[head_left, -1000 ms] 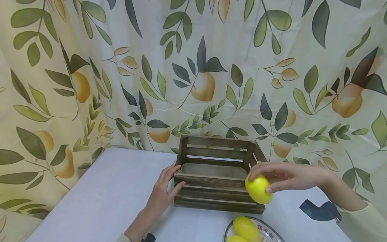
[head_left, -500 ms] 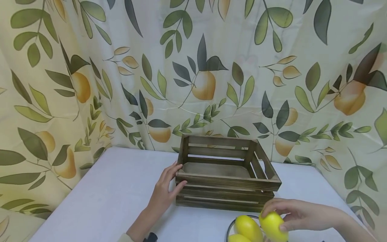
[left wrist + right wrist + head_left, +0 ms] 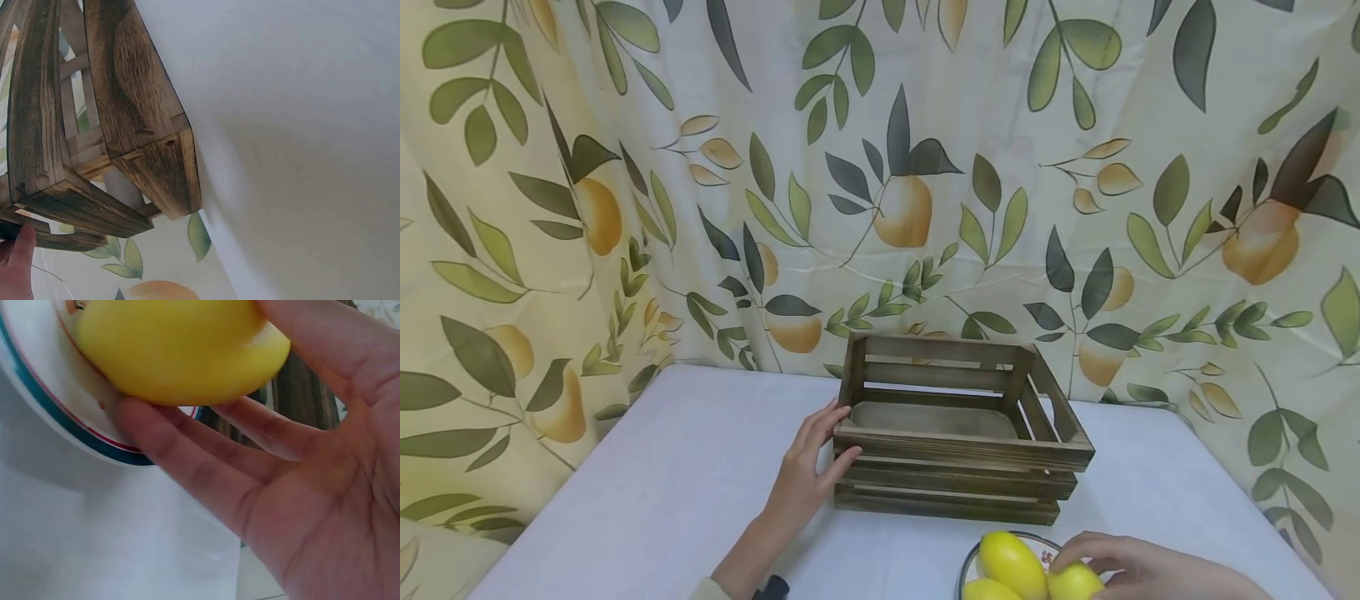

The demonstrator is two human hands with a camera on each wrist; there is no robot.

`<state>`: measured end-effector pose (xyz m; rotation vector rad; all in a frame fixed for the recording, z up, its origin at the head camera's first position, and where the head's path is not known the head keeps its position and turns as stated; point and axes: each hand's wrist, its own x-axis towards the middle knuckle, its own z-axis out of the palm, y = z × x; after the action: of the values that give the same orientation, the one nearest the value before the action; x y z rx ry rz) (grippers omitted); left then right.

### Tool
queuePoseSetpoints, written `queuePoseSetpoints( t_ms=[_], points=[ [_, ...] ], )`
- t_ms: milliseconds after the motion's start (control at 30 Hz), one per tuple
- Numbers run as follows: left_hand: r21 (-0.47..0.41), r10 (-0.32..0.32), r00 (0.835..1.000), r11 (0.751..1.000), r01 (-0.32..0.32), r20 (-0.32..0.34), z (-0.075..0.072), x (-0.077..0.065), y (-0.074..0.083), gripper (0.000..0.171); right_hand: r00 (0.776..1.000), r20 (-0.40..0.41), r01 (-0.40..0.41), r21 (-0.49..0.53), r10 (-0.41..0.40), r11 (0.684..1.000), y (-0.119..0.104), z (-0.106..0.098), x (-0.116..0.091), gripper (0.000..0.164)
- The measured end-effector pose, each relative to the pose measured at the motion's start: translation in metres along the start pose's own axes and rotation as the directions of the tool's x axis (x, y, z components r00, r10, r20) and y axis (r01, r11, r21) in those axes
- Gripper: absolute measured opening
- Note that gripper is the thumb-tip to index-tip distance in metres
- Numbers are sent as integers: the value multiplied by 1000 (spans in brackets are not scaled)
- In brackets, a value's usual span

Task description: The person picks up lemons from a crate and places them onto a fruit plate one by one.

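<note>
At the near left corner of a dark brown slatted wooden crate (image 3: 955,450), my left hand (image 3: 807,467) grips the end, fingers over the rim and thumb against the front. The left wrist view shows the crate's slats (image 3: 137,81) close up, with only part of the hand at the lower left. My right hand (image 3: 1150,571) holds a yellow lemon (image 3: 1072,581) between thumb and fingers, low over a white plate (image 3: 97,428) with a teal rim. Two more lemons lie on the plate, one (image 3: 1011,562) farther back and one (image 3: 988,592) cut by the frame's lower edge.
A white cloth (image 3: 700,467) covers the table. Behind it hangs a curtain (image 3: 880,167) printed with fruit and leaves. The crate stands between the plate and the curtain, its open top facing up.
My right hand has carried the lemon from in front of the crate's right end down and toward me to the plate. My left hand and the crate have stayed in place.
</note>
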<state>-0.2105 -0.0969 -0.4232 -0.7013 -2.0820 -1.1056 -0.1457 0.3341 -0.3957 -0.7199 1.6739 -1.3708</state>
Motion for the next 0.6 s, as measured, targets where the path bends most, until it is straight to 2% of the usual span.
queuePoseSetpoints(
  t_ms=[200, 300, 400, 500, 600],
  points=[
    [5, -5, 1000, 1000, 6, -7, 0, 2, 1, 59, 993, -111, -31, 159, 49, 987, 5, 6, 3, 40],
    [6, -10, 1000, 1000, 10, -9, 0, 2, 1, 59, 986, -147, -51, 191, 80, 980, 6, 7, 2, 43],
    [8, -18, 1000, 1000, 18, -10, 0, 2, 1, 59, 970, -210, -93, 148, 124, 985, 9, 7, 1, 51],
    [-2, -22, 1000, 1000, 22, -5, 0, 1, 1, 60, 942, -290, -162, 45, 168, 986, 15, 6, 0, 62],
    [-18, -20, 1000, 1000, 20, 2, 2, 0, 1, 60, 929, -324, -201, -36, 178, 979, 21, 5, -1, 66]
  ],
)
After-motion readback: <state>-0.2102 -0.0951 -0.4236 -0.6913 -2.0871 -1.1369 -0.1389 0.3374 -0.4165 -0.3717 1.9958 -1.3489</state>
